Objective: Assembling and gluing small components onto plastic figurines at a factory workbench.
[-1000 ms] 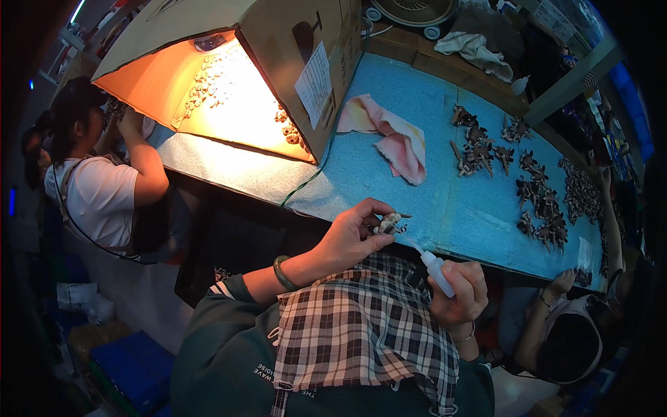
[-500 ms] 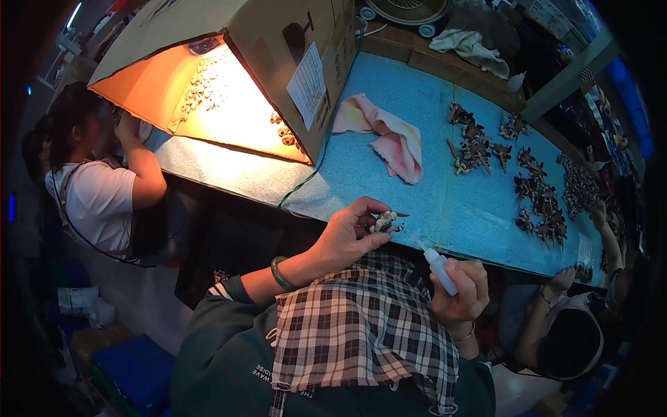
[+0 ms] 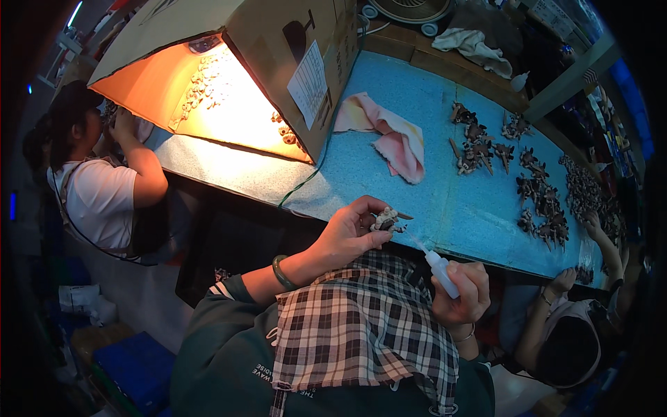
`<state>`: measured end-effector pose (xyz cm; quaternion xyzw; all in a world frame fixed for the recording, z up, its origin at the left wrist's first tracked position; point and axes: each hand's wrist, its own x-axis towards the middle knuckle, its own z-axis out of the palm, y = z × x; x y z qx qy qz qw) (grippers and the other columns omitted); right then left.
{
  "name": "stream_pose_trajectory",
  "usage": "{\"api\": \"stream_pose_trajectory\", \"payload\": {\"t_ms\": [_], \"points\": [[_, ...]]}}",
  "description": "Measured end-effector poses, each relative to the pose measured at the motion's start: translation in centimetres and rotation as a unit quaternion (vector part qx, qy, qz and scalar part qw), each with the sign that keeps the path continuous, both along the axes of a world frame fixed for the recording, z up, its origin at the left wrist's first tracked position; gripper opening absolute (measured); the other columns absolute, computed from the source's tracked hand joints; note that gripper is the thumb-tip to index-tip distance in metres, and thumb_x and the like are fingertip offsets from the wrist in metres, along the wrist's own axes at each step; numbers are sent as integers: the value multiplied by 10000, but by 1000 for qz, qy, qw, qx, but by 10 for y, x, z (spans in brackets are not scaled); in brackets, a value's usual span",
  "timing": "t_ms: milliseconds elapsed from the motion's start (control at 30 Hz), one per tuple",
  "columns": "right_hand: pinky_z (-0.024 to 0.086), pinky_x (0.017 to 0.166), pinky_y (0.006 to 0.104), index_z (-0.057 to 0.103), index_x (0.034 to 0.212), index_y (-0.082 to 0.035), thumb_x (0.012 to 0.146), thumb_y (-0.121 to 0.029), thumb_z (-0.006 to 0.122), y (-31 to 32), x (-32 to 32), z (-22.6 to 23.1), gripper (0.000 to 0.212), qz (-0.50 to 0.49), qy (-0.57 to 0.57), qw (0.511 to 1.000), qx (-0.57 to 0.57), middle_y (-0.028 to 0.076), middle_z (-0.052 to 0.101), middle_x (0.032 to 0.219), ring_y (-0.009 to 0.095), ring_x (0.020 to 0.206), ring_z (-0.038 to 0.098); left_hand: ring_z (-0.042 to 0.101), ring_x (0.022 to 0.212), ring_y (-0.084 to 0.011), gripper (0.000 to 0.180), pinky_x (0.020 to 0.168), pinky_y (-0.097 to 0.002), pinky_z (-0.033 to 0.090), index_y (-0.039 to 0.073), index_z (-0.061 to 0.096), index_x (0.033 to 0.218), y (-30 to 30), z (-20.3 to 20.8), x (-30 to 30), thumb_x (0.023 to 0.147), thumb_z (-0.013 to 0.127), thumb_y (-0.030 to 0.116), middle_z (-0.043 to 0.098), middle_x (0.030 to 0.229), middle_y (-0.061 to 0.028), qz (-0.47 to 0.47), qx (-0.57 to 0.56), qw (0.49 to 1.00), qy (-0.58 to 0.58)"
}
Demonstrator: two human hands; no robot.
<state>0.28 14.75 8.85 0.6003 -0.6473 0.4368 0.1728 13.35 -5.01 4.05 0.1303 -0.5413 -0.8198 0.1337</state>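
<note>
My left hand [image 3: 353, 231] pinches a small brown-and-cream figurine [image 3: 386, 221] above the table's near edge; a thin dark piece sticks out from it to the right. My fingers hide part of it. In my right hand [image 3: 467, 292] is a small white squeeze bottle [image 3: 442, 273] with a fine tip, tilted up and to the left. The tip is a short way from the figurine, not touching it. Beyond, on the blue tabletop, similar brown figurines [image 3: 476, 147] lie in clusters, with another group [image 3: 540, 194] farther right.
A cardboard box [image 3: 278, 66], lit inside, stands at the left with small pieces in it. A pink cloth [image 3: 389, 135] lies on the blue table [image 3: 431, 208]. One person [image 3: 104, 187] works at the left, another [image 3: 566, 340] at the right. A fan [image 3: 410, 10] stands at the back.
The figurine has turned slightly in my left hand. My right hand and the bottle have hardly moved. The person at the right has shifted an arm slightly.
</note>
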Motion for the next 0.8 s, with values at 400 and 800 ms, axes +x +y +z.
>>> {"api": "stream_pose_trajectory", "payload": {"t_ms": [400, 800], "points": [[463, 563, 300, 592, 1022, -27, 771, -39, 750, -2, 4, -1, 296, 3, -31, 999, 18, 105, 570, 919, 216, 684, 573, 576, 984, -135, 359, 761, -253, 549, 21, 479, 1187, -2, 0, 1, 878, 658, 59, 580, 1144, -97, -24, 23, 999, -18], [458, 559, 299, 603, 1001, -14, 762, -33, 750, -1, 3, -1, 281, -15, -33, 999, 12, 106, 572, 906, 216, 683, 572, 583, 951, -135, 359, 758, -255, 548, 19, 483, 1185, -1, -1, 0, 876, 661, 61, 580, 1129, -98, -22, 20, 999, -11]]}}
